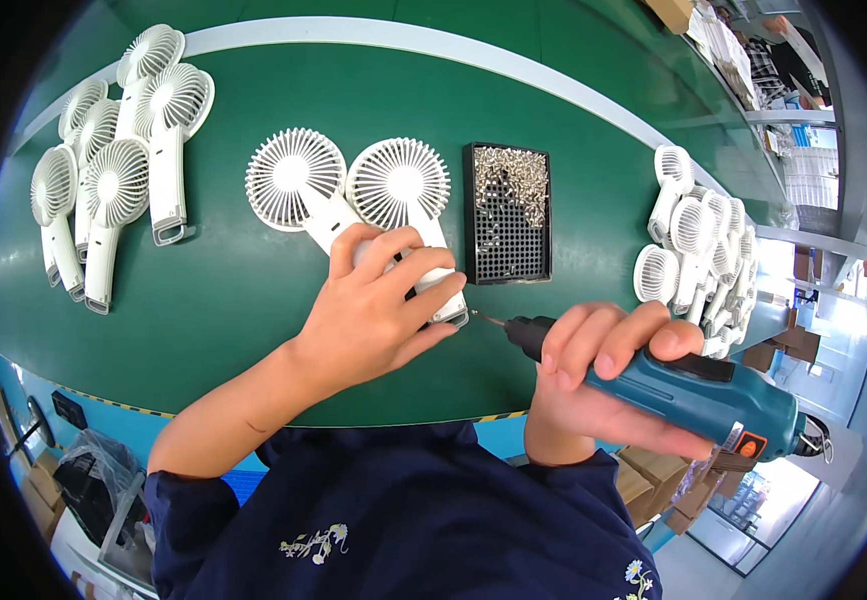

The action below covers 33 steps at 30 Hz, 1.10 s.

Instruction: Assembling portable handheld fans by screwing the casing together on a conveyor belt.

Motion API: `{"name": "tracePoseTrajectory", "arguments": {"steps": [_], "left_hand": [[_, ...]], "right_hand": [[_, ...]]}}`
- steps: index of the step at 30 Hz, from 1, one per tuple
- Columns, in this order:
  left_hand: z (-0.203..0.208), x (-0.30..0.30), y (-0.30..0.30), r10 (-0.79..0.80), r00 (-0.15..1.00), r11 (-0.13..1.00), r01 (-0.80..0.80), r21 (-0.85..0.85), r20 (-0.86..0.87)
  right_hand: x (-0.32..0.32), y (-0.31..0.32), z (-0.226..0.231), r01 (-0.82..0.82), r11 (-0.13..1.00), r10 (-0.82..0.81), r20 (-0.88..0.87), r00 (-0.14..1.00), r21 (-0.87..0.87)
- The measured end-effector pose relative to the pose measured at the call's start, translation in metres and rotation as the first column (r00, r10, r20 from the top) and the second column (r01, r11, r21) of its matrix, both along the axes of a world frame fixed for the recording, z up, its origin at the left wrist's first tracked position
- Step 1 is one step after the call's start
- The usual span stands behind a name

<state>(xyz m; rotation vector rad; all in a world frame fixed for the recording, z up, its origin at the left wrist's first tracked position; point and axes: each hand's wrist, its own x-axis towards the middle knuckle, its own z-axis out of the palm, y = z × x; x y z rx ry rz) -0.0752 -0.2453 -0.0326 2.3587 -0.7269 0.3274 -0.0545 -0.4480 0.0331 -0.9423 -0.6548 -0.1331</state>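
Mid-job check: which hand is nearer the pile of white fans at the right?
Right. The right hand, gripping the electric screwdriver, is just to the lower left of the pile of white fans. The left hand is farther left, over two other fans' handles.

Fan cluster (110, 185): tabletop (213, 320) left edge
Fan pair (405, 183): middle, left of tray (510, 279)
Screws (528, 180): in tray
Fan pile (693, 227): right edge
Driver (688, 400): right of fan pair
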Motion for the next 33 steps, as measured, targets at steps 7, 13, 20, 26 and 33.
{"name": "tracePoseTrajectory", "arguments": {"steps": [7, 13, 20, 26, 33], "left_hand": [[0.000, 0.000, -0.001, 0.006, 1.000, 1.000, -0.007, -0.022, -0.006], [-0.001, 0.001, -0.003, 0.022, 1.000, 0.999, -0.022, -0.039, -0.002], [-0.001, 0.000, -0.003, 0.022, 1.000, 0.999, -0.022, -0.045, -0.005], [0.000, -0.001, -0.003, 0.022, 1.000, 0.999, -0.023, -0.037, -0.010], [-0.002, 0.001, -0.003, 0.027, 1.000, 0.999, -0.027, -0.045, -0.005]], "right_hand": [[-0.002, 0.003, -0.013, 0.019, 1.000, -0.019, -0.030, 0.999, 0.008], [0.002, 0.010, -0.023, 0.031, 0.999, -0.030, -0.008, 1.000, 0.023], [0.000, 0.012, -0.023, 0.012, 1.000, -0.012, 0.008, 1.000, -0.025], [-0.001, -0.003, -0.009, 0.069, 0.997, -0.071, 0.070, 0.995, 0.024], [0.035, -0.029, -0.037, 0.297, 0.951, -0.301, 0.040, 0.953, 0.082]]}}
